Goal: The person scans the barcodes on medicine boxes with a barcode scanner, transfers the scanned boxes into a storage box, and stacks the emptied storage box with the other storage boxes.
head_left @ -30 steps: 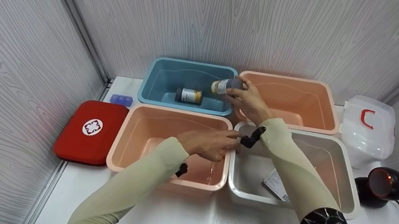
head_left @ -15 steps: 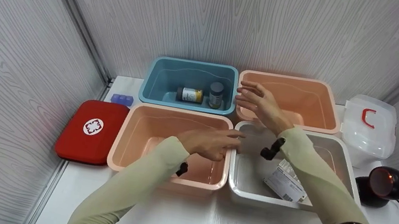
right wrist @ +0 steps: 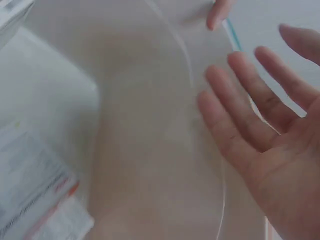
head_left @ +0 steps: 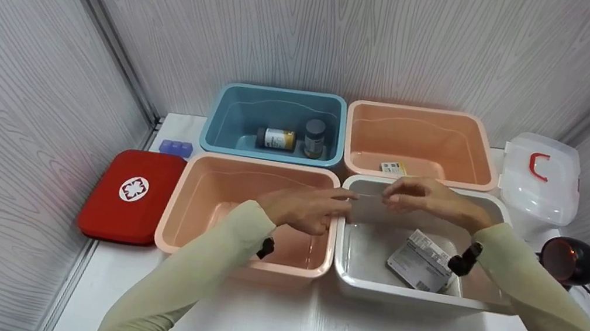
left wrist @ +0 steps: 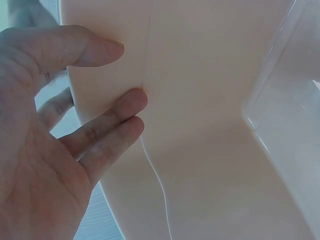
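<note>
**White box [head_left: 414,262] at six o'clock from the right hand [head_left: 431,200]**

We see it in the white tub [head_left: 365,285], its long axis seemingly running ten to four o'clock. The right hand is nearer, fingers apart, holding nothing. The left hand [head_left: 303,209], also gripping nothing, is at the near peach tub's [head_left: 241,263] three o'clock side. The blue tub [head_left: 280,92] sits toward ten o'clock.

Left fingers [left wrist: 112,142] slightly bent, right fingers [right wrist: 237,106] loosely extended.
</note>
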`<state>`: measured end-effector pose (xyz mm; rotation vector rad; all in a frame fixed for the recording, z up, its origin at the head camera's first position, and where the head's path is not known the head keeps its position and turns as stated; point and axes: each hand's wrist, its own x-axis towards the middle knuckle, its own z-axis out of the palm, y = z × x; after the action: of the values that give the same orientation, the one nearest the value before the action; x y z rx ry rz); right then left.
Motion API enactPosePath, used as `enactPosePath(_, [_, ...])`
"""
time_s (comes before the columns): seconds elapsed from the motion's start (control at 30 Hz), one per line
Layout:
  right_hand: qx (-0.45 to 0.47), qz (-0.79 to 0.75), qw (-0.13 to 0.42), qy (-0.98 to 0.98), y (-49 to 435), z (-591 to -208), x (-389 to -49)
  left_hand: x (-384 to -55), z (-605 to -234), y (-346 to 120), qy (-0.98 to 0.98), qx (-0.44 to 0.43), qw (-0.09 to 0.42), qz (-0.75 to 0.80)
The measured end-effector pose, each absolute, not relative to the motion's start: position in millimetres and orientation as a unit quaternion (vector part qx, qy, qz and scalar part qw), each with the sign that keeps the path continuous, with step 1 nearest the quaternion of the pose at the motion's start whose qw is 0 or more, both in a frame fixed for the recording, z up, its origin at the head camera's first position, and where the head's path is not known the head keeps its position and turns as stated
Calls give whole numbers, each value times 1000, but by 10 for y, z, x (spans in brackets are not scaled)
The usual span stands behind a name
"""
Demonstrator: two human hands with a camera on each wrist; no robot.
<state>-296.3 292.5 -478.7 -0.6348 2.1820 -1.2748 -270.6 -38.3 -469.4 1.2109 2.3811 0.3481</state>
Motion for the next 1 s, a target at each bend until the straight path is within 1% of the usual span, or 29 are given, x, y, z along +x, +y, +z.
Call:
enactPosePath(0.1, [-251, -385, 261, 849, 3067, -4809, -2908, -2722, -4674, -381, 861, 438, 225, 129])
enactPosePath(0.17, [-252, -338, 272, 865, 3152, -4823, -2875, -2731, -4665, -381, 859, 441, 226, 133])
enactPosePath(0.37, [-227, -245, 353, 874, 3345, -4958, -2808, -2727, -4657, -388, 858, 442, 223, 134])
enactPosePath(0.43, [-224, -210, 369, 877, 3381, -5028, -2785, -2720, -4654, -382, 857, 444, 224, 137])
enactPosePath(0.53, [-222, -167, 371, 886, 3386, -5124, -2747, -2716, -4659, -378, 853, 447, 228, 146])
enactPosePath(0.73, [-229, -122, 340, 904, 3309, -5259, -2716, -2724, -4665, -386, 856, 440, 228, 145])
enactPosePath(0.8, [-222, -116, 337, 907, 3293, -5290, -2713, -2723, -4666, -388, 857, 440, 228, 142])
enactPosePath(0.93, [-193, -126, 352, 907, 3273, -5335, -2691, -2714, -4679, -390, 856, 444, 225, 137])
enactPosePath(1.0, [-197, -111, 347, 910, 3270, -5354, -2678, -2710, -4689, -389, 855, 449, 223, 135])
